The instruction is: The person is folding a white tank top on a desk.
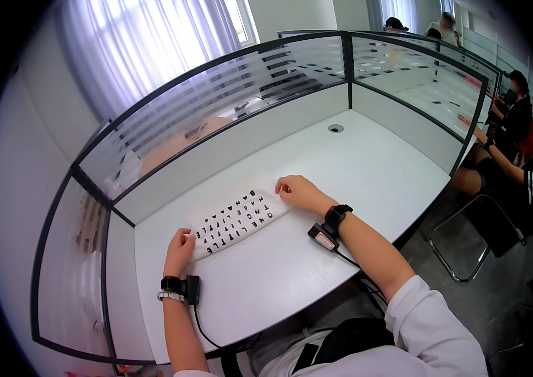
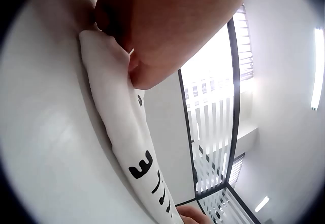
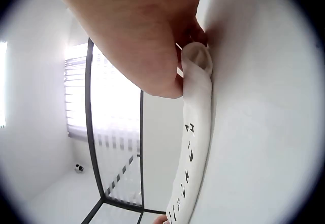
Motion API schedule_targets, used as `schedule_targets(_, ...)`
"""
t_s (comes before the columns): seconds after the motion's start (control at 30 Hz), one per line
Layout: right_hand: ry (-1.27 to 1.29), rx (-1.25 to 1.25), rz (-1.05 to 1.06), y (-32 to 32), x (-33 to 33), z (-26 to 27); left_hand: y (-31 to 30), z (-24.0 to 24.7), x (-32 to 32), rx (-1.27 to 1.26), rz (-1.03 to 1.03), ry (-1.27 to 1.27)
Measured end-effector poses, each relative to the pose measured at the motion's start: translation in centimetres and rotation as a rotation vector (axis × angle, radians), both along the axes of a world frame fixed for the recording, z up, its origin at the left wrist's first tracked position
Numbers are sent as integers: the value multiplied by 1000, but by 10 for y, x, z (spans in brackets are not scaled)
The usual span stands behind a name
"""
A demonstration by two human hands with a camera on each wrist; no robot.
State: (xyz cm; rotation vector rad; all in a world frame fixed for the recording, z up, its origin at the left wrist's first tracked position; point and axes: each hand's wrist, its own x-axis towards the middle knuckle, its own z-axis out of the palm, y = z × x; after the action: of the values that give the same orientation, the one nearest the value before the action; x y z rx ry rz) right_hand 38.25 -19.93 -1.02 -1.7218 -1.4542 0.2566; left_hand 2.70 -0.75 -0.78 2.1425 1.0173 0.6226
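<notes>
A white cloth (image 1: 232,221) printed with rows of black capital letters lies across the desk, its near edge turned over into a thick fold. At its left end my left hand (image 1: 179,250) pinches the cloth between thumb and curled fingers. My right hand (image 1: 304,192) pinches the opposite end near the far corner. From the left wrist view the folded cloth (image 2: 119,102) looks like a soft, flattened tube along the desktop. An open rolled end of the cloth (image 3: 198,58) shows beside the fingers in the right wrist view.
The white desk (image 1: 367,157) is enclosed by a low partition (image 1: 291,119) with striped glass panels, and a round cable hole (image 1: 336,129) sits near its far corner. A chair (image 1: 486,232) and a seated person (image 1: 517,163) are to the right.
</notes>
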Motion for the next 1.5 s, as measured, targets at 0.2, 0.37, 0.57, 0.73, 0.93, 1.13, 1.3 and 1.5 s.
schedule_targets(0.2, -16, 5, -3, 0, 0, 0, -1, 1, 0, -17, 13, 14)
schedule_targets(0.37, -15, 6, 10, 2, 1, -1, -4, 4, 1, -23, 52, 30)
schedule_targets(0.57, 19, -2, 16, 1, 0, -3, -2, 7, -1, -29, 12, 42)
schedule_targets(0.73, 14, -8, 7, 3, 1, -4, 2, 2, -1, -35, 18, 18)
schedule_targets(0.93, -28, 26, 7, 3, 0, -4, 0, 4, -1, -22, 11, 6)
schedule_targets(1.13, -1, 8, -12, 2, -4, -1, -5, 9, 0, -39, 28, 7)
schedule_targets(1.3, 9, 1, 4, 4, -2, -3, 2, 5, -3, -23, 7, 14)
schedule_targets(1.5, -6, 9, -11, 3, -4, -3, 2, 5, -3, -10, 12, 24)
